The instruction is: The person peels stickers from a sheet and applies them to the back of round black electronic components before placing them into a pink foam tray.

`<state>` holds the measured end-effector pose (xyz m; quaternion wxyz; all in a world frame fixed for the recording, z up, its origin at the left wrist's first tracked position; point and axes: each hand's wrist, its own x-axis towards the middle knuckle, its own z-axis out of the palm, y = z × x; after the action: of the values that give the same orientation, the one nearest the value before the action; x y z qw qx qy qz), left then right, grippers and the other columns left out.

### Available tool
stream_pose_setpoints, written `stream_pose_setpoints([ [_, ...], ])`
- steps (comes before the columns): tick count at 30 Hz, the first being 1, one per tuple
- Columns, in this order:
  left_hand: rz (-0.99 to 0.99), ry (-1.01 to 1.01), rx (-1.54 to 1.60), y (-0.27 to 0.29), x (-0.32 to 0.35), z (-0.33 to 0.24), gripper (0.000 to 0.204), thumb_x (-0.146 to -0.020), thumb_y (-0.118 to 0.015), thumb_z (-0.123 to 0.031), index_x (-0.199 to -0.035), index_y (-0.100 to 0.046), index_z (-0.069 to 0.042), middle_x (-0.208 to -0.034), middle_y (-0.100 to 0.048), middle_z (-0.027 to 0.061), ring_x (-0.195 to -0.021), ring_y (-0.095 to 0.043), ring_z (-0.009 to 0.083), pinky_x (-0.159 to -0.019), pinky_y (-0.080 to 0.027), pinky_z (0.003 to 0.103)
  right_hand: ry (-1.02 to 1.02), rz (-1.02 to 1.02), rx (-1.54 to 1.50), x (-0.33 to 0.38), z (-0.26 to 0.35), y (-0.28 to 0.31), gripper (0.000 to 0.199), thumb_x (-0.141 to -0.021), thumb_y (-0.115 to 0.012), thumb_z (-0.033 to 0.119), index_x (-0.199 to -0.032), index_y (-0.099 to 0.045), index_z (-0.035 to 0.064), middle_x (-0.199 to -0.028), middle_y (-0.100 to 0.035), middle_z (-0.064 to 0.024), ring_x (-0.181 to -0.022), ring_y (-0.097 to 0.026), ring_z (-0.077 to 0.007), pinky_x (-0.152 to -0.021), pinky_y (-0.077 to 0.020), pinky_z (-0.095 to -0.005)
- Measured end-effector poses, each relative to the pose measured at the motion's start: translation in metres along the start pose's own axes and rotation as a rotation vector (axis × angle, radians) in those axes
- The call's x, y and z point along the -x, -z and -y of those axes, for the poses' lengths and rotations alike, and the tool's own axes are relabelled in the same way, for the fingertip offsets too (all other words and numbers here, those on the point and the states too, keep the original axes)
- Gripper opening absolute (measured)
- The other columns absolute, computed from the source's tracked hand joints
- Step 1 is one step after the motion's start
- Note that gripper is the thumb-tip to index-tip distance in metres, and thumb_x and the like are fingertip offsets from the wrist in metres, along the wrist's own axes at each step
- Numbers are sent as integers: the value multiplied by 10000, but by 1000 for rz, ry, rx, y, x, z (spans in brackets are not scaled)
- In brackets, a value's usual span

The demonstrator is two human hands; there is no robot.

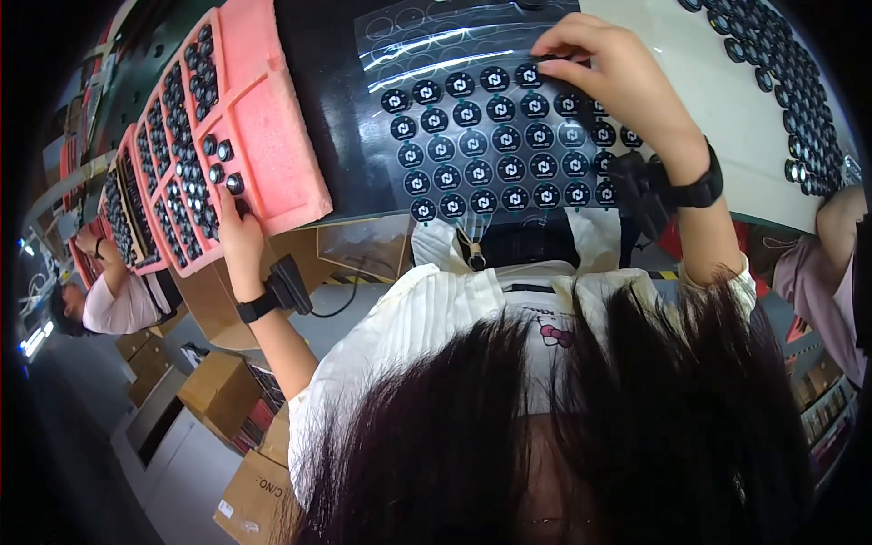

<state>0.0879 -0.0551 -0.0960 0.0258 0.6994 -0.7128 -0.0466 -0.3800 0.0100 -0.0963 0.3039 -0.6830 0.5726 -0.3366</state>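
Note:
A clear plastic sheet printed with circles lies on the dark table before me. Several rows of black round discs with white emblems sit on it, while its far rows show bare circle outlines. My right hand is over the far right part of the disc rows. Its thumb and index finger are pinched together, with something dark between them that I cannot make out. At the near side of a pink foam tray, my left hand has its index finger and thumb apart, beside a small black round part.
More black round parts fill the tray's compartments. Many others stand on a pale surface to the right. Co-workers are at both sides: an arm at left, an elbow at right. Cardboard boxes stand on the floor.

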Motion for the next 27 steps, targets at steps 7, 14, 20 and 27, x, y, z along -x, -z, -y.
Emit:
stream_pose_setpoints([
  [7, -288, -379, -80, 9, -3, -50, 455, -788, -474, -3, -1240, -432, -6, -1218, -461, 235, -1123, -470, 290, -902, -387, 354, 146, -22, 116, -22, 3, -31, 119, -720, -655, 88, -790, -600, 11, -768, -570, -93, -696, -578, -205, -639, -465, -286],
  [14, 164, -823, 327, 51, -45, -216, 295, -742, -611, -78, -1031, -564, -44, -1048, -554, 121, -1000, -526, 302, -832, -433, 330, 39, 3, 107, -21, 6, -31, 119, -686, -671, 96, -736, -592, 23, -708, -562, -99, -677, -569, -234, -625, -462, -308],
  [20, 57, -987, 178, -4, -92, -291, 359, -731, -647, -133, -1061, -527, -58, -968, -559, 112, -835, -570, 267, -715, -460, 321, 0, 93, 186, -32, 18, -25, 90, -696, -651, 119, -698, -603, 43, -724, -603, -106, -720, -587, -259, -640, -465, -336],
  [27, 158, -884, 206, -4, -92, -296, 376, -724, -666, -122, -1067, -524, -61, -926, -584, 104, -792, -604, 204, -683, -478, 299, -212, 379, -291, -38, 4, -8, 97, -771, -628, 102, -751, -579, 21, -908, -632, -102, -844, -605, -166, -728, -472, -271],
])
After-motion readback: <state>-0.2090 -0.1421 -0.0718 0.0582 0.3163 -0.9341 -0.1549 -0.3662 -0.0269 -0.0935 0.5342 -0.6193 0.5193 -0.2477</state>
